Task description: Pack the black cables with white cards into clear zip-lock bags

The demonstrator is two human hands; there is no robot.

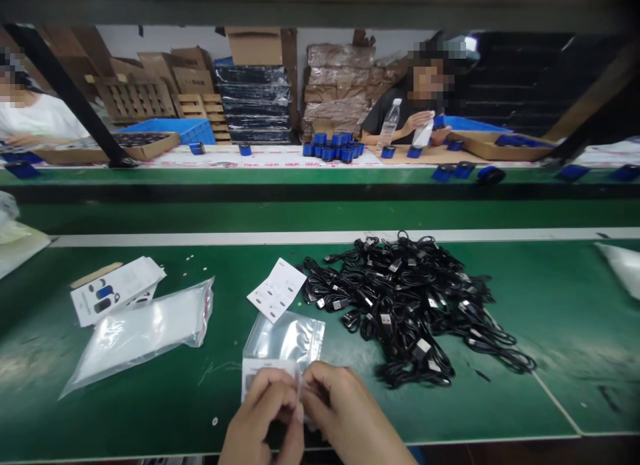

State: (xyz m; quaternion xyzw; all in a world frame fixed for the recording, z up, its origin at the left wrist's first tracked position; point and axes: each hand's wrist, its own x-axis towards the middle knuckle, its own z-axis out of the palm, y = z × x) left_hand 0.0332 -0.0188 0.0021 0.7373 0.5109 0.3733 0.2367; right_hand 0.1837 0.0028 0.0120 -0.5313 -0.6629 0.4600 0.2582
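My left hand point(267, 411) and my right hand point(337, 398) meet at the near edge of the table, fingertips pinched together on what looks like the edge of a small clear plastic bag point(300, 378). The fingers hide most of it. A white printed leaflet point(250, 370) shows beside and beneath my left fingers. Just beyond my hands lie clear zip-lock bags point(285, 338), flat on the green surface. Another printed leaflet point(277, 288), creased down the middle, overlaps their far edge. To the right of my hands spreads a large heap of black USB cables point(400, 298), each bundled.
On the left lie a pack of clear bags point(145, 331) and a stack of printed leaflets point(115, 291). Across the green table point(200, 411), a raised shelf holds blue-and-black devices point(333, 148), a bottle point(390, 121) and cardboard trays point(495, 147). Two people sit behind it.
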